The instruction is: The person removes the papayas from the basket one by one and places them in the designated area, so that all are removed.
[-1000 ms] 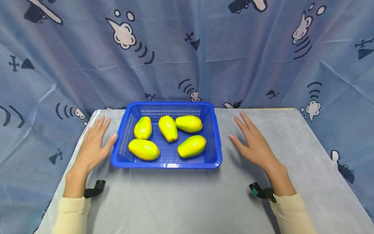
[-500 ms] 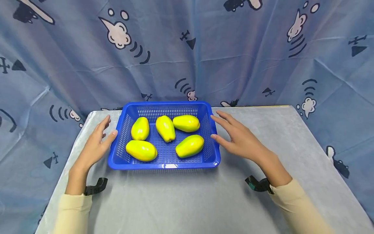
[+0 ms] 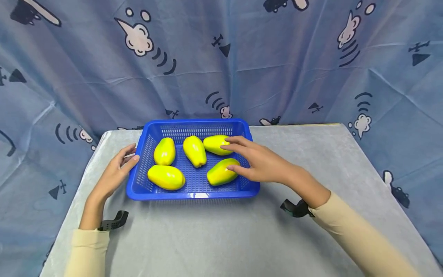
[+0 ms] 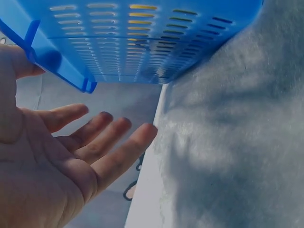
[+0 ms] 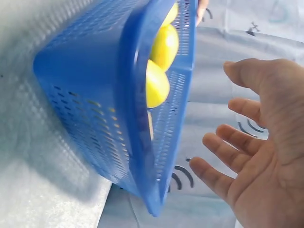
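Observation:
A blue plastic basket (image 3: 166, 196) with slotted walls sits toward the back of the table. Inside lie several yellow-green papayas, among them a front-right papaya (image 3: 219, 173) and a back-right papaya (image 3: 212, 144). My right hand (image 3: 264, 162) reaches over the basket's right rim, fingers spread and relaxed above those two; nothing is in it, and the right wrist view shows a bare palm. At the left rim, my left hand (image 3: 115, 173) has its thumb right by the edge. In the left wrist view its fingers spread loosely beside the basket's outer wall, holding nothing.
A grey-white cloth covers the table (image 3: 207, 238). Behind it hangs a blue patterned curtain (image 3: 194, 57), close to the table's back edge and the basket. More papayas, such as the front-left papaya (image 3: 166, 177), lie in the basket's left half.
My right hand has moved left, from beside the basket to over its right side. My left hand has moved slightly in to the left rim, its fingers bending a little. The papayas keep their places.

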`<action>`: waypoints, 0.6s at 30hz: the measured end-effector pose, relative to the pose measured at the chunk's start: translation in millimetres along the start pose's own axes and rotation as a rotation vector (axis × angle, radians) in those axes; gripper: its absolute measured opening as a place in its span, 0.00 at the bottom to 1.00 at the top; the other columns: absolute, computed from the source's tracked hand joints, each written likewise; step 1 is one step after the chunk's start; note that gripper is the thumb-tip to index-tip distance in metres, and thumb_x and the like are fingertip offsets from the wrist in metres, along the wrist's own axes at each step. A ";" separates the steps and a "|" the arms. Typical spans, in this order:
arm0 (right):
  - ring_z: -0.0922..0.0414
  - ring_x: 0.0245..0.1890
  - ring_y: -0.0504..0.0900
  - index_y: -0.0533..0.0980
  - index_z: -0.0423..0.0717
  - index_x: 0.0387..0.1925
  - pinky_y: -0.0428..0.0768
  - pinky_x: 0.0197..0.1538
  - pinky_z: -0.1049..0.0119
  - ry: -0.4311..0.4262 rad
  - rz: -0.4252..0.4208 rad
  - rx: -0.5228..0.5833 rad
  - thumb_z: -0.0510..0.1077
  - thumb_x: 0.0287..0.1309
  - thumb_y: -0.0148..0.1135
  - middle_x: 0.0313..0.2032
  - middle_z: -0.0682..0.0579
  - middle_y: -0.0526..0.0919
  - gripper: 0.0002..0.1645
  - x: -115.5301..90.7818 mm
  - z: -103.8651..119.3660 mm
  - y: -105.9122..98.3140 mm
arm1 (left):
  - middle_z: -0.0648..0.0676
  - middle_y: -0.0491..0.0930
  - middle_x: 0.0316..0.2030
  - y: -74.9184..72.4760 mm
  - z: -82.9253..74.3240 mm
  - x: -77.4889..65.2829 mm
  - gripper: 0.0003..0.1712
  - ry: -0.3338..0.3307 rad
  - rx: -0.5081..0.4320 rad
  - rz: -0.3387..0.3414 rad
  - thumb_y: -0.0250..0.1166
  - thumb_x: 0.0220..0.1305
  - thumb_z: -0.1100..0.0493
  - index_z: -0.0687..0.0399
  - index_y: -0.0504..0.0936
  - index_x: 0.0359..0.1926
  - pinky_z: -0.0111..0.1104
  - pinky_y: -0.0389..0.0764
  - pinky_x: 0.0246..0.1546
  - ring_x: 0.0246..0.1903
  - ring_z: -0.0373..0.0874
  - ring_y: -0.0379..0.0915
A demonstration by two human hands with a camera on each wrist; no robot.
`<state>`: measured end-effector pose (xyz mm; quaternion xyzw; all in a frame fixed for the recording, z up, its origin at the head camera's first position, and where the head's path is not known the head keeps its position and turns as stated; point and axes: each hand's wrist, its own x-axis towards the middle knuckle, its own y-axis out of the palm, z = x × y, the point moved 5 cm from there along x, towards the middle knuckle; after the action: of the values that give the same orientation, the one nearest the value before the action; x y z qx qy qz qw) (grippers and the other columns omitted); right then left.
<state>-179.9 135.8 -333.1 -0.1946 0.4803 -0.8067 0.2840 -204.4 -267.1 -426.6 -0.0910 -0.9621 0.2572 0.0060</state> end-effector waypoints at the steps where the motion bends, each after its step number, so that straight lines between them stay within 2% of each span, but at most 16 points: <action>1: 0.45 0.76 0.72 0.72 0.52 0.75 0.77 0.74 0.42 -0.007 0.007 -0.004 0.53 0.72 0.67 0.77 0.45 0.69 0.34 3.4 0.1 0.7 | 0.72 0.63 0.77 -0.1 0.4 -0.3 0.39 -0.002 -0.022 0.008 0.51 0.84 0.47 0.62 0.53 0.83 0.31 0.82 0.63 0.69 0.49 0.74; 3: 0.45 0.74 0.73 0.74 0.51 0.73 0.77 0.73 0.43 -0.013 0.028 -0.007 0.52 0.72 0.68 0.75 0.45 0.71 0.32 9.7 -1.3 3.1 | 0.73 0.66 0.75 0.6 1.2 -0.9 0.37 -0.006 -0.064 0.027 0.50 0.85 0.47 0.64 0.55 0.82 0.19 0.81 0.52 0.60 0.33 0.78; 5: 0.45 0.73 0.74 0.76 0.50 0.71 0.77 0.73 0.44 -0.002 0.057 -0.007 0.51 0.72 0.68 0.73 0.45 0.73 0.30 14.3 -4.4 4.9 | 0.75 0.69 0.72 3.1 0.8 0.1 0.37 -0.011 -0.094 0.041 0.50 0.85 0.47 0.66 0.56 0.81 0.18 0.82 0.47 0.51 0.22 0.77; 6: 0.46 0.73 0.75 0.76 0.50 0.71 0.77 0.74 0.44 0.005 0.074 -0.009 0.51 0.72 0.68 0.73 0.46 0.74 0.30 16.4 -5.4 5.8 | 0.75 0.71 0.70 4.2 1.0 0.9 0.37 -0.011 -0.107 0.045 0.49 0.85 0.47 0.66 0.57 0.81 0.19 0.83 0.46 0.48 0.21 0.77; 8: 0.47 0.73 0.75 0.77 0.51 0.70 0.77 0.74 0.46 0.016 0.114 -0.020 0.52 0.72 0.68 0.72 0.47 0.75 0.29 20.5 -6.9 8.3 | 0.69 0.74 0.66 6.2 2.3 1.7 0.37 -0.021 -0.123 0.052 0.49 0.85 0.46 0.66 0.57 0.80 0.20 0.83 0.46 0.46 0.22 0.77; 14: 0.49 0.74 0.73 0.74 0.51 0.73 0.73 0.77 0.47 0.002 0.228 -0.071 0.52 0.73 0.67 0.74 0.48 0.74 0.31 33.0 -1.9 16.2 | 0.39 0.79 0.52 10.6 9.3 -0.6 0.38 -0.075 -0.266 0.111 0.48 0.85 0.46 0.67 0.55 0.81 0.28 0.88 0.44 0.45 0.30 0.82; 18: 0.49 0.73 0.74 0.75 0.52 0.72 0.74 0.77 0.47 -0.003 0.266 -0.094 0.52 0.72 0.68 0.72 0.49 0.76 0.30 40.5 3.9 19.6 | 0.38 0.80 0.51 11.4 8.2 0.6 0.37 -0.072 -0.355 0.140 0.48 0.86 0.47 0.68 0.54 0.80 0.30 0.89 0.44 0.45 0.32 0.83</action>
<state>-203.2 99.7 -347.0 -0.1435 0.5385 -0.7383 0.3800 -203.6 -261.3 -439.3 -0.1482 -0.9832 0.0863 -0.0624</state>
